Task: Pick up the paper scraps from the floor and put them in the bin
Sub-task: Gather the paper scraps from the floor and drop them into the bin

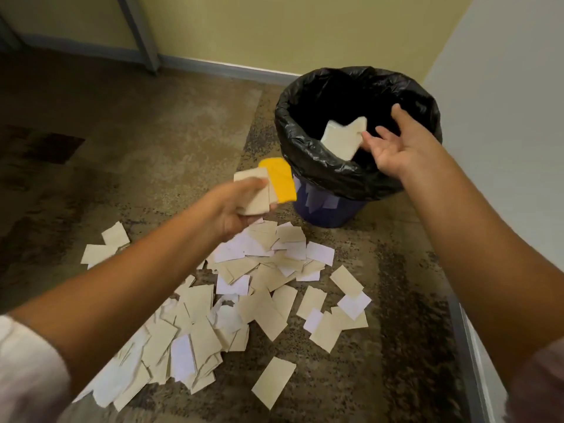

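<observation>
One yellow scrap in left grip.

Bin liner: thin black plastic, glossy, crinkled, with highlights along the folded rim. Bin body below it: dark blue, smooth, looks like plastic. Paper scraps on floor: matt paper, flat, mostly tan like kraft stock, some white. Yellow scrap in left hand: matt paper or card, saturated colour. Carpet: brown, mottled, short rough pile, no shine. Wall: yellowish paint, matt. Skirting: grey, smooth. Sleeve: pale woven cloth, soft, blurred.
</observation>
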`<act>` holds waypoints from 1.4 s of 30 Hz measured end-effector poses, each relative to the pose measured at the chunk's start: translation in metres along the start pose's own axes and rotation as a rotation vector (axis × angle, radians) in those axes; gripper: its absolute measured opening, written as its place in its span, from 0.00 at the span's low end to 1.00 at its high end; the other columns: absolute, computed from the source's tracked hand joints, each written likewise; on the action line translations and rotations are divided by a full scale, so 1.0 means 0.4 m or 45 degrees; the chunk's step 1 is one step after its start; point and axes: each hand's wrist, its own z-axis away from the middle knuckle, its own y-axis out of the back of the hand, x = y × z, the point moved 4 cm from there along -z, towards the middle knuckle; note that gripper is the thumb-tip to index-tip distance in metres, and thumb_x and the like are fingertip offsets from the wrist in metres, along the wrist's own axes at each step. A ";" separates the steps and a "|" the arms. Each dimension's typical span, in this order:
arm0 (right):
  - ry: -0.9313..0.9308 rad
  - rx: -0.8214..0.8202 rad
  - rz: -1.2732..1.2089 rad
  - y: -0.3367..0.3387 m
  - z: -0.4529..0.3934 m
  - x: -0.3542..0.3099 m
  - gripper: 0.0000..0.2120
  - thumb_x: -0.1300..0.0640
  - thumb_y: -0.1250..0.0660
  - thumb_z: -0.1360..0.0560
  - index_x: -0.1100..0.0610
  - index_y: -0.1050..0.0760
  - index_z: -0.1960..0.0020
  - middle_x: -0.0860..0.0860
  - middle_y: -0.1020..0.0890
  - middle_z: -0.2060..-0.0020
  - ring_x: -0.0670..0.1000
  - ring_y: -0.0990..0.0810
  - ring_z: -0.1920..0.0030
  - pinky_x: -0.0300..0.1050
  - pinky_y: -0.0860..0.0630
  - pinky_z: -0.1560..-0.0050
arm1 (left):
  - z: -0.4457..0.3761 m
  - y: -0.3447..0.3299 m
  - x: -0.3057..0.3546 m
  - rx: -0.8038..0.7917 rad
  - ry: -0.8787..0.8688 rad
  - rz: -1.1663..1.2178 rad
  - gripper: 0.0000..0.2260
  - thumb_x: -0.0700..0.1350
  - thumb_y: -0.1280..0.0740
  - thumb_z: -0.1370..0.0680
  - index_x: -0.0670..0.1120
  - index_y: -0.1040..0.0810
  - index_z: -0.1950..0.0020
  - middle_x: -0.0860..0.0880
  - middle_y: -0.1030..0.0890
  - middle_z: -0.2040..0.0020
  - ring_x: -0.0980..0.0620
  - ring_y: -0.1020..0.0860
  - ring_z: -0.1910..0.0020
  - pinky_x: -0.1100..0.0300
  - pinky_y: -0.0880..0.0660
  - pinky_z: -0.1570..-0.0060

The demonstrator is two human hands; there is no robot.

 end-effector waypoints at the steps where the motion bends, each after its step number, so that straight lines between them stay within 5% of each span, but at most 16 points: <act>1: 0.002 -0.006 -0.032 0.010 -0.002 -0.006 0.28 0.54 0.39 0.20 0.61 0.44 0.25 0.59 0.40 0.26 0.64 0.42 0.26 0.52 0.39 0.27 | 0.001 -0.019 0.025 -0.002 -0.024 0.005 0.04 0.38 0.35 0.23 0.42 0.29 0.51 0.44 0.23 0.60 0.48 0.21 0.70 0.61 0.23 0.80; 5: 0.107 -0.061 -0.088 0.066 0.016 -0.051 0.30 0.48 0.41 0.20 0.63 0.44 0.25 0.61 0.40 0.26 0.63 0.42 0.25 0.51 0.38 0.29 | -0.003 -0.108 0.120 -0.053 -0.126 -0.090 0.04 0.38 0.35 0.23 0.41 0.30 0.56 0.45 0.24 0.62 0.51 0.22 0.70 0.62 0.23 0.77; 9: 0.113 -0.153 -0.178 0.134 0.089 -0.043 0.23 0.47 0.39 0.21 0.63 0.30 0.35 0.63 0.25 0.36 0.62 0.26 0.35 0.49 0.24 0.40 | -0.005 -0.214 0.196 -0.145 -0.222 -0.016 0.10 0.38 0.36 0.22 0.40 0.31 0.42 0.43 0.25 0.57 0.49 0.24 0.61 0.58 0.19 0.68; 15: 0.092 -0.208 -0.135 0.219 0.160 0.020 0.19 0.42 0.40 0.23 0.57 0.24 0.46 0.52 0.14 0.53 0.47 0.15 0.52 0.38 0.19 0.60 | -0.020 -0.288 0.206 -0.248 -0.173 0.076 0.24 0.44 0.40 0.19 0.39 0.41 0.26 0.39 0.32 0.30 0.42 0.27 0.36 0.50 0.29 0.37; 17: 0.090 -0.166 -0.026 0.252 0.166 0.049 0.18 0.41 0.40 0.23 0.55 0.23 0.49 0.50 0.14 0.57 0.45 0.15 0.57 0.36 0.20 0.62 | -0.023 -0.270 0.194 -0.163 -0.231 0.089 0.25 0.42 0.41 0.19 0.40 0.45 0.24 0.40 0.38 0.26 0.42 0.32 0.30 0.52 0.32 0.34; 21: -0.004 -0.180 0.290 0.320 0.167 0.154 0.18 0.42 0.42 0.23 0.56 0.24 0.50 0.49 0.16 0.62 0.45 0.17 0.61 0.38 0.20 0.63 | -0.026 -0.158 0.153 0.138 -0.455 0.026 0.15 0.39 0.42 0.20 0.41 0.32 0.33 0.46 0.28 0.44 0.53 0.24 0.54 0.63 0.24 0.60; 24: -0.232 -0.178 0.611 0.381 0.161 0.289 0.15 0.47 0.39 0.23 0.57 0.25 0.45 0.53 0.16 0.55 0.49 0.16 0.55 0.42 0.18 0.58 | -0.059 -0.010 0.050 0.385 -0.359 -0.231 0.07 0.38 0.44 0.20 0.45 0.29 0.56 0.48 0.29 0.58 0.56 0.29 0.66 0.64 0.30 0.69; 26: -0.383 -0.150 0.877 0.431 0.157 0.389 0.10 0.53 0.37 0.23 0.58 0.26 0.45 0.57 0.19 0.49 0.52 0.18 0.52 0.43 0.18 0.56 | -0.093 0.112 -0.057 0.435 -0.251 -0.387 0.12 0.39 0.42 0.20 0.48 0.33 0.64 0.49 0.30 0.64 0.54 0.31 0.68 0.63 0.29 0.73; 28: -0.502 -0.075 1.091 0.493 0.160 0.485 0.06 0.57 0.35 0.23 0.59 0.25 0.49 0.57 0.21 0.50 0.50 0.20 0.55 0.41 0.21 0.58 | -0.115 0.244 -0.178 0.521 -0.148 -0.611 0.09 0.41 0.38 0.22 0.46 0.29 0.62 0.44 0.25 0.59 0.49 0.26 0.64 0.67 0.27 0.76; 30: -0.580 -0.018 1.412 0.559 0.176 0.571 0.11 0.56 0.34 0.23 0.62 0.24 0.46 0.56 0.22 0.53 0.49 0.22 0.59 0.39 0.24 0.61 | -0.113 0.376 -0.296 0.656 -0.046 -0.967 0.09 0.44 0.34 0.24 0.40 0.23 0.49 0.37 0.23 0.47 0.40 0.23 0.49 0.60 0.23 0.59; 33: -0.511 -0.088 1.883 0.625 0.210 0.665 0.21 0.54 0.29 0.26 0.63 0.28 0.38 0.57 0.24 0.44 0.54 0.23 0.44 0.41 0.26 0.48 | -0.085 0.544 -0.436 0.761 0.108 -1.386 0.31 0.48 0.27 0.29 0.35 0.33 0.32 0.35 0.29 0.34 0.37 0.31 0.33 0.49 0.33 0.36; 36: -0.274 -0.210 2.306 0.639 0.246 0.711 0.27 0.49 0.29 0.28 0.56 0.31 0.33 0.55 0.33 0.34 0.53 0.28 0.36 0.41 0.30 0.37 | -0.066 0.622 -0.530 0.667 0.160 -1.649 0.40 0.54 0.28 0.29 0.40 0.43 0.25 0.37 0.38 0.27 0.39 0.39 0.28 0.47 0.42 0.29; 40: -0.102 -0.309 2.711 0.624 0.294 0.757 0.34 0.40 0.31 0.30 0.49 0.38 0.29 0.51 0.38 0.31 0.53 0.38 0.30 0.48 0.35 0.33 | -0.050 0.602 -0.610 0.604 0.192 -1.549 0.41 0.58 0.32 0.28 0.44 0.48 0.23 0.39 0.48 0.23 0.38 0.47 0.25 0.42 0.47 0.27; 42: -0.111 -0.296 2.780 0.623 0.310 0.774 0.33 0.40 0.31 0.30 0.49 0.39 0.30 0.50 0.37 0.31 0.53 0.37 0.31 0.48 0.35 0.34 | -0.042 0.575 -0.635 0.594 0.232 -1.658 0.42 0.68 0.45 0.27 0.42 0.50 0.23 0.38 0.51 0.23 0.40 0.50 0.23 0.43 0.49 0.27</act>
